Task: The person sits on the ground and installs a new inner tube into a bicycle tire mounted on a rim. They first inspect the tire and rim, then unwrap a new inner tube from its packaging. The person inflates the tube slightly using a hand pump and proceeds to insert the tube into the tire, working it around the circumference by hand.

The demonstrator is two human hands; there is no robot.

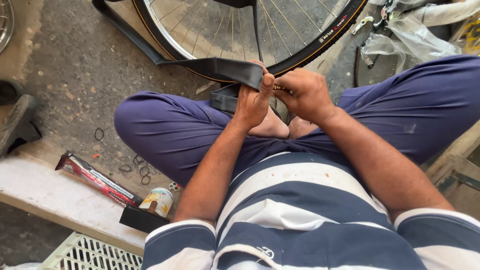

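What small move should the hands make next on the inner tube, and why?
Probably slide the left hand along the inner tube. That hand pinches the flat black rubber while the right hand meets it at the fold, and the rest trails toward the wheel.

Sunlit rough concrete floor (75, 60) meets a pale stone ledge (45, 192).

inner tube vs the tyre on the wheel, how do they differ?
The inner tube is limp and flat, draped and folded over the left hand; the tyre sits taut on the spoked wheel. The inner tube is plain matte; the tyre has an orange line and printed lettering. Only the inner tube is held, the right hand pinching it. Both are black rubber.
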